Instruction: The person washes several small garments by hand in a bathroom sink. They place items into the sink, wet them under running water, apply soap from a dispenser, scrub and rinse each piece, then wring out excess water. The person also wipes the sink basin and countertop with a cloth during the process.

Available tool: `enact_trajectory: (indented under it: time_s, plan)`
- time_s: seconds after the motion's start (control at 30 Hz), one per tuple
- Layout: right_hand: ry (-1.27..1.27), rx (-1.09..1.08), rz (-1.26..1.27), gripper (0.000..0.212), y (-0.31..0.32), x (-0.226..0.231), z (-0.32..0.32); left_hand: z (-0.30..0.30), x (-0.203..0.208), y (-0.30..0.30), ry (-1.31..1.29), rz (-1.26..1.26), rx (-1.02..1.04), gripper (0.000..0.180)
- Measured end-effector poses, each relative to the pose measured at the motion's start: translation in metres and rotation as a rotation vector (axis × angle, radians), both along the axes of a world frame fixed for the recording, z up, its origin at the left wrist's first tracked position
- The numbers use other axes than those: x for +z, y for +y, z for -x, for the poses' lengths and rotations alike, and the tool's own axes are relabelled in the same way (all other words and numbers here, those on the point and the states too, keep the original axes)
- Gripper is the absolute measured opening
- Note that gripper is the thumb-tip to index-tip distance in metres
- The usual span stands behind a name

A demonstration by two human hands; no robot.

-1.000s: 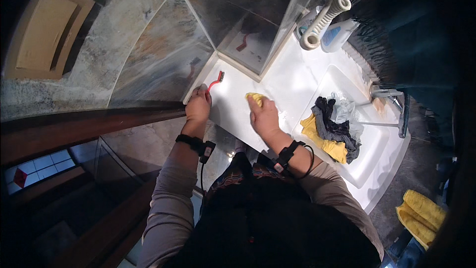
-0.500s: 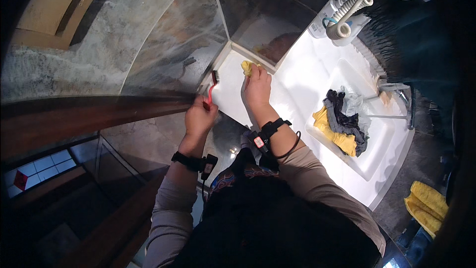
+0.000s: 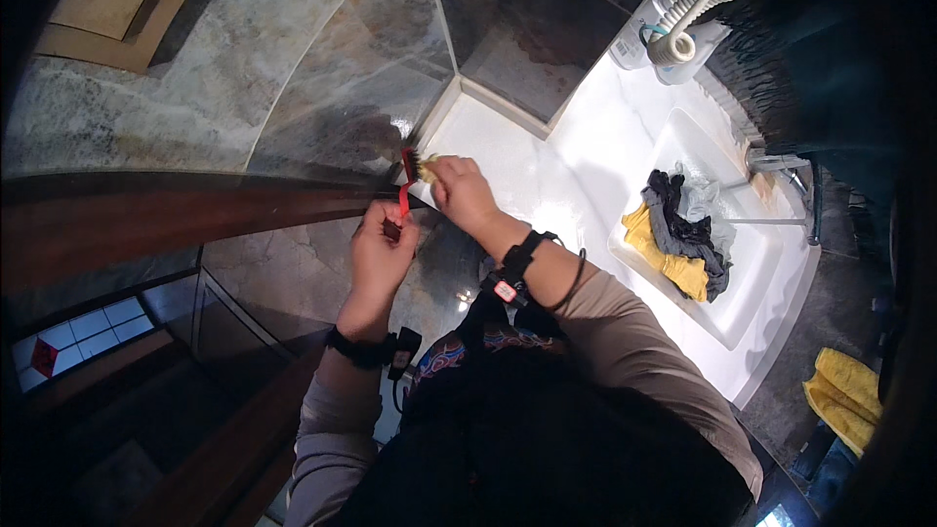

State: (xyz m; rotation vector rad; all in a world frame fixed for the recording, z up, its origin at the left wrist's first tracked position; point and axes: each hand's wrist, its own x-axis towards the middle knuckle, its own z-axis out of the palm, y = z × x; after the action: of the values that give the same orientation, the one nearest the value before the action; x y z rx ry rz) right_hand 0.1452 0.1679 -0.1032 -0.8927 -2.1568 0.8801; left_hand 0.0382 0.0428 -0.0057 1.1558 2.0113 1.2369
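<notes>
My left hand (image 3: pixel 379 256) grips a small red-handled brush (image 3: pixel 402 190) with dark bristles, held upright at the near-left corner of the white countertop (image 3: pixel 527 176). My right hand (image 3: pixel 463 193) holds a small yellow sponge or cloth (image 3: pixel 427 168) pressed against the brush bristles at that same corner. Both wrists wear dark bands.
A white sink basin (image 3: pixel 752 263) holds yellow and dark grey cloths (image 3: pixel 683 234). A tap (image 3: pixel 791 185) stands at its far side. A coiled white hose and containers (image 3: pixel 678 24) sit at the back. Grey stone tiles (image 3: pixel 322 88) line the wall; another yellow cloth (image 3: pixel 844 395) lies at lower right.
My right hand drew back from the far countertop to its near-left corner, meeting the brush. The left hand stayed on the brush. The view shifted, with the sink now further right.
</notes>
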Motion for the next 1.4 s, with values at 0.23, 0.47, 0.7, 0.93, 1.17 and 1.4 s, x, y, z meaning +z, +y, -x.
enact_trajectory:
  time_s: [0.23,0.47,0.7,0.93,1.17,1.4]
  plan:
    - [-0.118,-0.444,-0.248,0.029,0.065,-0.024,0.016,0.003,0.009,-0.007,-0.047,0.072,0.014,0.011]
    - [0.114,0.044,0.114,0.008,-0.032,-0.006,0.011,0.007,0.004,-0.006,0.029,0.015,0.005,0.013]
    - [-0.297,-0.176,0.074,0.02,0.032,-0.005,0.006,0.014,-0.01,-0.012,-0.024,0.093,0.084,0.012]
    - [0.145,-0.102,0.042,0.016,0.009,0.003,-0.021,0.015,-0.009,-0.009,0.084,0.113,0.057,0.012]
    - [-0.22,0.162,0.17,0.028,-0.048,-0.037,-0.014,-0.001,-0.028,0.031,0.149,0.08,-0.041,0.016]
    - [-0.178,-0.195,0.115,0.031,-0.027,-0.013,-0.146,-0.01,-0.061,0.079,0.612,0.334,-0.181,0.019]
